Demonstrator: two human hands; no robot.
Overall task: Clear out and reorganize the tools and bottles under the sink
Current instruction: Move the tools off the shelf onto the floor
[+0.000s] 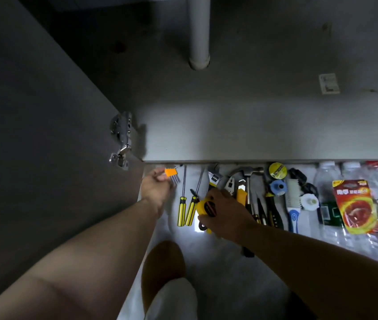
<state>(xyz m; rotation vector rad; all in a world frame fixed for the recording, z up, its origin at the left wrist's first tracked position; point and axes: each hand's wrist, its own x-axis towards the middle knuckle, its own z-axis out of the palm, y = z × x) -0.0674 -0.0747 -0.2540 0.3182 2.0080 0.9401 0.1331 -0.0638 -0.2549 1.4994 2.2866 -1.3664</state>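
Observation:
Tools lie in a row on the pale floor in front of the under-sink cabinet floor. My left hand pinches a hex key set in an orange holder at the row's left end. Two yellow-and-black screwdrivers lie just right of it. My right hand grips a yellow tape measure beside the screwdrivers. Further right lie an adjustable wrench, pliers, a claw hammer, tape rolls, a white-and-blue brush and clear plastic bottles.
The open cabinet door with its metal hinge stands at the left. A white drain pipe comes down at the cabinet's back. A red food packet lies over the bottles. My knee is below the hands.

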